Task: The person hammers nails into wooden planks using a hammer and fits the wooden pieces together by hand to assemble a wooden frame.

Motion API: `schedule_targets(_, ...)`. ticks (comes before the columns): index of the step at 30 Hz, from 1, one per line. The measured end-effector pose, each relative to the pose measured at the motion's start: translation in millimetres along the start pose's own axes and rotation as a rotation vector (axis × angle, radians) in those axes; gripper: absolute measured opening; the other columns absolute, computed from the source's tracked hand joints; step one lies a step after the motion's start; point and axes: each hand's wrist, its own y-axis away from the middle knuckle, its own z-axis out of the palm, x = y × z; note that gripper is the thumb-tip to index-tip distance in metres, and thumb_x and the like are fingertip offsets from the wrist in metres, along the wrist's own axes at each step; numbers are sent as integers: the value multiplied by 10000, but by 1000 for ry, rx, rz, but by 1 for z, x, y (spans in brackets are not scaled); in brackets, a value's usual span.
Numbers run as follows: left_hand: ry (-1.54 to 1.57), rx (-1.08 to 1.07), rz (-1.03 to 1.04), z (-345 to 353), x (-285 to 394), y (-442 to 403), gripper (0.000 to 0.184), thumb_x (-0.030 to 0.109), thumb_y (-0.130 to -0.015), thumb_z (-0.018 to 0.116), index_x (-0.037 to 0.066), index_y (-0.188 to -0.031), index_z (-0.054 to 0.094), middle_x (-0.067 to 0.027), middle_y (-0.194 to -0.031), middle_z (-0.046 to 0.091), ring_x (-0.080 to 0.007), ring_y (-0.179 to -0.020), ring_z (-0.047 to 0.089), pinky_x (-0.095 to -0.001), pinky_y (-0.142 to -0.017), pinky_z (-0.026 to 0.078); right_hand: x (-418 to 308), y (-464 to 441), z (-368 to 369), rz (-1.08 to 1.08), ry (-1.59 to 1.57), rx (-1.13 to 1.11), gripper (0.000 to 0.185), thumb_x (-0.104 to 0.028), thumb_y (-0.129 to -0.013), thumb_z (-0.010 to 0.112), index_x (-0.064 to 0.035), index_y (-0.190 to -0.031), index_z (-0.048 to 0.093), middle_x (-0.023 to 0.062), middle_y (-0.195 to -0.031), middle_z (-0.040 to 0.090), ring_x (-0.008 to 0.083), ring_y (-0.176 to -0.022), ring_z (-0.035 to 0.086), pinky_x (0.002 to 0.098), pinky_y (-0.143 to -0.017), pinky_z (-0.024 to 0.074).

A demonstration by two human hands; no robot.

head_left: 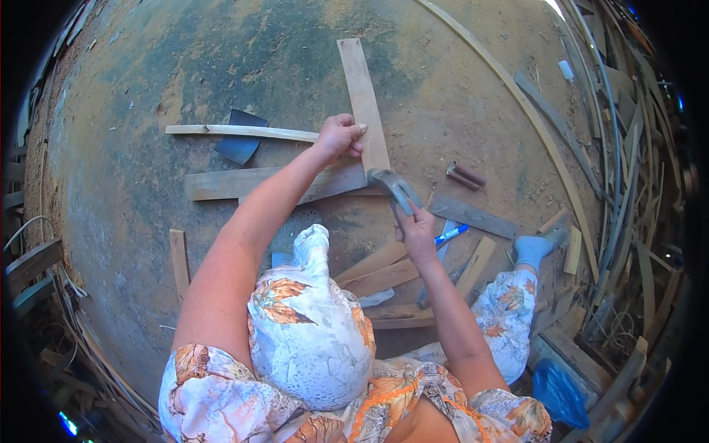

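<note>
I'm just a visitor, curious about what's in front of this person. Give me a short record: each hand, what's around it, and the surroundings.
Left hand: at the edge of a pale plank; exact grip unclear
Right hand: gripping a hammer, its head by the plank's near end
Left of the left hand: thin wooden strip crossing a dark flat piece
Beside the right hand: blue pen-like item
Lower right: blue plastic bag
Ground: worn, with scattered wood

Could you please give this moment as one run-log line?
left hand: at edge of pale board | right hand: gripping hammer | hammer head: at board's near end
</note>
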Motion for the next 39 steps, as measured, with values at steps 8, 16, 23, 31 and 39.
schedule_targets(8,-21,1,5,-3,7,4,157,190,-897,636,46,-955,607,-23,-752,626,-90,-546,594,-235,-470,521,11,-7,-1,-207,107,35,206,-170,-955,558,-15,-1078,614,-20,-684,500,46,-528,439,204,-476,352)
schedule_targets(16,-32,1,-2,-11,-3,-1,164,198,-895,644,49,-953,608,-20,-751,633,-90,-552,603,-230,-462,520,-47,8,16,-60,-86,-7,226,-198,-940,592,-26,-1077,645,-21,-673,524,43,-539,460,198,-483,368)
schedule_targets(23,-22,9,16,-5,4,8,160,201,-892,650,51,-924,604,-21,-756,636,-87,-551,602,-231,-463,520,18,-11,6,-323,272,71,208,-215,-935,601,-32,-1024,643,-17,-685,546,49,-538,475,204,-490,384)
schedule_targets(31,-54,12,28,-12,0,3,170,214,-898,643,49,-901,599,-28,-748,634,-90,-554,600,-233,-461,517,-57,6,7,-103,-32,70,248,-271,-964,568,-28,-986,611,-29,-610,488,45,-484,449,195,-445,349)
schedule_targets(39,-101,39,48,-10,-1,1,175,219,-897,645,50,-899,599,-35,-761,642,-96,-555,602,-235,-454,513,7,-5,-21,-172,100,166,309,-317,-961,571,-11,-953,618,-27,-614,486,42,-451,419,204,-415,339)
